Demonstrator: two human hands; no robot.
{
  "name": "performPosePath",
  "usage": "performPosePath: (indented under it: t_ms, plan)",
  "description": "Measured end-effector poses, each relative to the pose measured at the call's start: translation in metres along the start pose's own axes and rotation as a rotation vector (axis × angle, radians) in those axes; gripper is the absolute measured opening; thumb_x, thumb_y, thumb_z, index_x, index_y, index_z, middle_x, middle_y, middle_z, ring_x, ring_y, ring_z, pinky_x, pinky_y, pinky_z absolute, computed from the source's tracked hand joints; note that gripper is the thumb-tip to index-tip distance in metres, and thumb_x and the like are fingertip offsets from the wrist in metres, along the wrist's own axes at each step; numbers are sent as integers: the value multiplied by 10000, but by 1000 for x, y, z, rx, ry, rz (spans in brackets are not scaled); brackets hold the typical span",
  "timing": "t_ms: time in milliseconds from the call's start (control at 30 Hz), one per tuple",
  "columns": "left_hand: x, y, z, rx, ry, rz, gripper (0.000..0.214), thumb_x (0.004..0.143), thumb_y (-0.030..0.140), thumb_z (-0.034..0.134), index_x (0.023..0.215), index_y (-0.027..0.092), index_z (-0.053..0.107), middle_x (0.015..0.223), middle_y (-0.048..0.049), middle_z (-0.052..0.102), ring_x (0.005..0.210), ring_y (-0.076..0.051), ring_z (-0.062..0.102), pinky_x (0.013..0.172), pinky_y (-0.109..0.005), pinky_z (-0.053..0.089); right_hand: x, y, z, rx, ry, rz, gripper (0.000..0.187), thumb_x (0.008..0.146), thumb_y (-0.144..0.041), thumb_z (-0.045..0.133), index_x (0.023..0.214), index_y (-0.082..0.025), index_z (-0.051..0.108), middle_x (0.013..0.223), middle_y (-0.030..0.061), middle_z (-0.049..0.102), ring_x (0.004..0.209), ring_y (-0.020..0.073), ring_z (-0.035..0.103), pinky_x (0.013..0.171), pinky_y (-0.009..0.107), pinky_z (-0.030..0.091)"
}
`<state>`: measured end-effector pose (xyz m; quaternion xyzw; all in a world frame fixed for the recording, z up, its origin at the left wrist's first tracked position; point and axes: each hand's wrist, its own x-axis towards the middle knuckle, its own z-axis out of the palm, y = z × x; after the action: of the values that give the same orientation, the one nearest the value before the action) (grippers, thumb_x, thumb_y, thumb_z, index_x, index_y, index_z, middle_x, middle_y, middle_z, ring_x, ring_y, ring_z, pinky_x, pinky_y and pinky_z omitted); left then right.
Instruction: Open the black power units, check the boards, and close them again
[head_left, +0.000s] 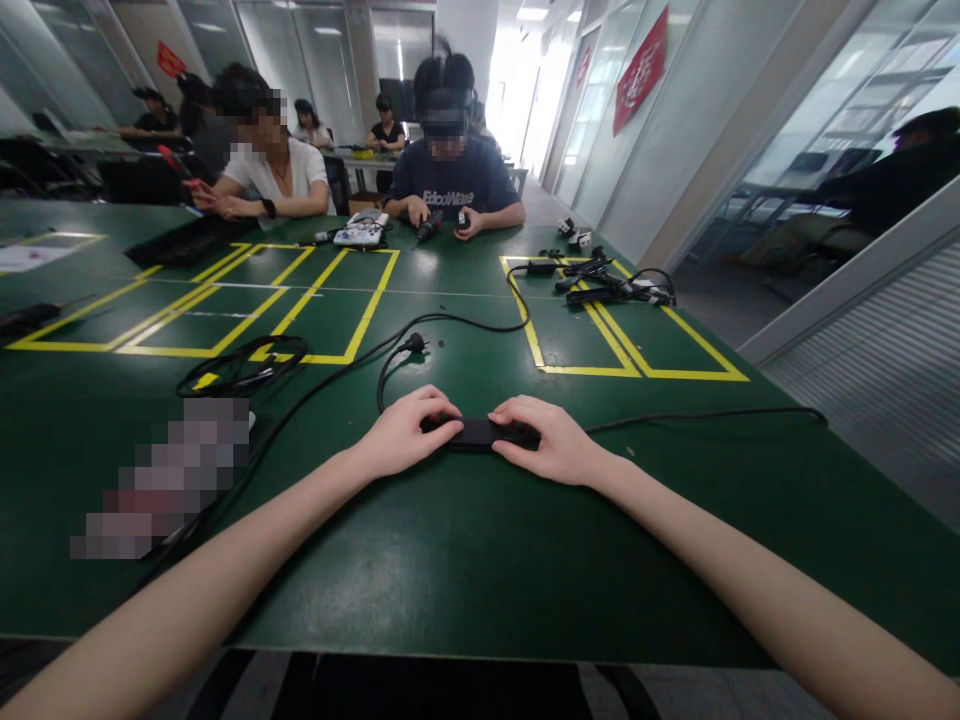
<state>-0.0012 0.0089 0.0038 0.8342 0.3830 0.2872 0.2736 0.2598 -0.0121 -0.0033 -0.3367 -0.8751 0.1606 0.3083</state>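
Note:
A flat black power adapter [477, 433] lies on the green table [465, 560] right in front of me. My left hand [409, 430] grips its left end with fingers curled over it. My right hand [544, 440] holds its right end the same way. A black cable [705, 415] runs off to the right from the adapter. Another black cable with a plug [415, 345] loops just beyond my hands.
Yellow tape boxes [352, 340] mark the table. A coiled black cable [244, 365] lies at the left, a heap of adapters and cables [611, 283] at the far right. Two people sit across the table handling devices [361, 231]. A blurred patch lies near my left forearm.

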Motion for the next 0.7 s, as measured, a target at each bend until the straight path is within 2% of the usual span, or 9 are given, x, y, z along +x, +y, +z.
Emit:
performPosePath:
  t_ms: [100,167,200,267,400,600,700]
  plan:
    - [-2,1,1,-34,19,154,208,963,293,575,1036,200,746,1121,-94,722,966,-205,684,887,-356,550,0,-3,0,-65,-61,11,309,831,-317,773,1067,-206,607,1062,103,706,926,252,667,798,376,553]
    - [-3,1,-1,-30,-24,240,178,945,314,623,1027,199,731,1084,-95,744,1021,-229,683,947,-387,541,0,-4,1,-88,-80,24,329,822,-304,772,1078,-213,586,1057,94,692,913,245,657,781,359,541]
    - [-3,0,-2,-17,-55,256,211,897,346,698,1046,199,718,1094,-95,745,1030,-241,680,946,-394,542,0,-4,2,-90,-85,31,318,829,-296,760,1077,-216,577,1051,88,687,902,238,655,774,348,534]
    - [-4,-1,-3,34,-114,237,355,793,340,797,1101,204,686,1109,-85,734,1020,-251,671,915,-391,548,0,-4,5,-89,-88,42,294,843,-280,731,1073,-216,560,1040,79,678,873,223,652,754,329,520]
    - [-5,4,0,152,-131,157,342,741,156,699,1075,213,647,1023,-44,689,953,-227,650,825,-338,539,0,-3,8,-110,-88,43,287,847,-259,697,1077,-206,534,1021,76,668,839,214,647,716,311,495]
    - [-3,21,9,281,-128,65,314,691,161,654,979,223,546,926,-23,616,889,-239,600,739,-329,517,1,-4,10,-186,-104,-18,307,872,-295,673,1139,-183,570,1027,86,669,870,231,658,718,320,499]
    - [-3,25,10,335,-135,59,305,699,162,634,974,227,520,928,-28,614,892,-243,593,754,-338,520,0,-4,10,-235,-114,-30,289,914,-325,640,1163,-183,603,992,81,678,832,222,659,682,309,486]
